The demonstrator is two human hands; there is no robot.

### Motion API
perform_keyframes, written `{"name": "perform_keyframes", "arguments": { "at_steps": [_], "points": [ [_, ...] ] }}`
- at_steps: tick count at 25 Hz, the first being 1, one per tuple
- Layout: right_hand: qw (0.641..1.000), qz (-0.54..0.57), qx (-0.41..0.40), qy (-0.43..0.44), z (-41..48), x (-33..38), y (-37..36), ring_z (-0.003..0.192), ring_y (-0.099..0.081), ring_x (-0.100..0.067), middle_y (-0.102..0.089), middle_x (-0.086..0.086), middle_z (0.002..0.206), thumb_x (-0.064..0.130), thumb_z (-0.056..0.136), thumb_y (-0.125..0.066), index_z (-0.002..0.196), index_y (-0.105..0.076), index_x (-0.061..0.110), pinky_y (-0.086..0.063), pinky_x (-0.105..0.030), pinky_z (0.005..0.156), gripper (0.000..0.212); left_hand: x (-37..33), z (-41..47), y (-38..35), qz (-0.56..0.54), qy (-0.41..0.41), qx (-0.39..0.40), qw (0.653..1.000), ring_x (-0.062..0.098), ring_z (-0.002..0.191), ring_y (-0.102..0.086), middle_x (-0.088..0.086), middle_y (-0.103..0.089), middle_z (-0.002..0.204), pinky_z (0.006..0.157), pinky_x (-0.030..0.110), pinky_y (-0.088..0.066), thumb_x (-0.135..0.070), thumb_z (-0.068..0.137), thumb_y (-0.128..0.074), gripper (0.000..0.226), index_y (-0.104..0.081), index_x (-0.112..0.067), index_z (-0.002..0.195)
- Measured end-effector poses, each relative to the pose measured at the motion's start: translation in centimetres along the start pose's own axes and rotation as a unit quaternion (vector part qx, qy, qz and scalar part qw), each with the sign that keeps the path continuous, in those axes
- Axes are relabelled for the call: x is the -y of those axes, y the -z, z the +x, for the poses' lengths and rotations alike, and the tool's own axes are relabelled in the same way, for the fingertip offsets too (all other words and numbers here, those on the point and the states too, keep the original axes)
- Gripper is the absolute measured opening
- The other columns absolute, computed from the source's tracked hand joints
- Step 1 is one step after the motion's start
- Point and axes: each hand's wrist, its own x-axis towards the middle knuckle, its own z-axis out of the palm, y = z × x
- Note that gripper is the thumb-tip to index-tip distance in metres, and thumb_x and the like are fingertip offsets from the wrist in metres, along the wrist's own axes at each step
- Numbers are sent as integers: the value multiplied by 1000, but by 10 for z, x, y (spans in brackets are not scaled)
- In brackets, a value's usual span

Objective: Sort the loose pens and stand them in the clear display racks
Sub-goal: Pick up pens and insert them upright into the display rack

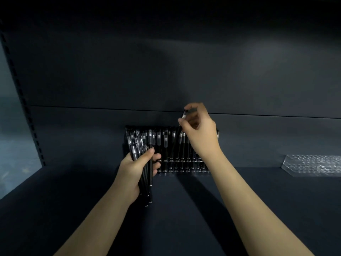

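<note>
A clear display rack stands on the dark shelf at the middle, with several black pens upright in it. My left hand grips a bundle of several black pens with frosted caps, just left of the rack. My right hand is raised above the rack's right half and pinches the top end of one black pen, which slants down to the left toward the rack. The pen's lower tip is lost among the standing pens.
A second clear rack without pens sits at the far right of the shelf. A dark back panel rises behind. A slotted upright runs down the left side.
</note>
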Motion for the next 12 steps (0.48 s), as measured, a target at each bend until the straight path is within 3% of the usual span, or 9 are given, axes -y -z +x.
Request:
{"name": "perform_keyframes", "arguments": {
  "at_steps": [8, 12],
  "points": [
    [995, -80, 46, 37, -8, -24, -10, 77, -58, -5, -60, 4, 85, 10, 86, -67, 102, -56, 21, -47, -12, 70, 23, 3, 0, 0, 42, -9, 36, 998, 8, 58, -59, 8, -76, 93, 54, 24, -46, -21, 91, -66, 19, -64, -9, 105],
    [986, -119, 118, 26, -11, -32, -14, 78, -58, -6, -64, 3, 86, 24, 87, -68, 101, -67, 17, -45, -14, 72, 16, 1, -2, 1, 27, -16, 35, 999, 7, 60, -61, 6, -76, 89, 53, 23, -47, -20, 89, -68, 17, -65, -10, 103]
  ]
}}
